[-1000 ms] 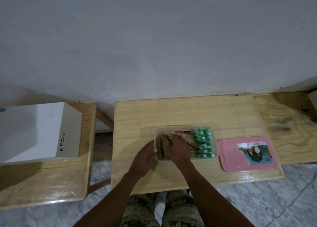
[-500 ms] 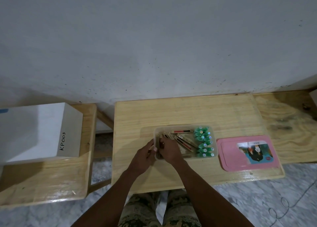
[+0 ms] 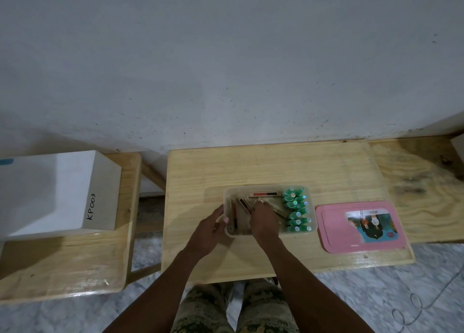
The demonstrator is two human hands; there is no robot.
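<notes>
A clear plastic box (image 3: 270,188) sits near the front middle of the wooden table (image 3: 251,167). Inside lie several gold lipstick tubes (image 3: 263,194) on the left and several green-capped bottles (image 3: 297,209) in rows on the right. My left hand (image 3: 209,228) grips the box's left rim, thumb over the edge. My right hand (image 3: 263,219) reaches into the box and pinches a gold lipstick tube (image 3: 259,201) at its fingertips. The hand hides the tubes under it.
A pink lid (image 3: 360,226) with a picture sticker lies flat right of the box. A white carton (image 3: 57,194) marked KP003 stands on a second wooden table (image 3: 65,262) at the left. A grey wall rises behind. Marble floor and my patterned trousers show below.
My right hand has moved from the box's left end toward its middle and now pinches a lipstick tube. My left hand has stayed on the left rim.
</notes>
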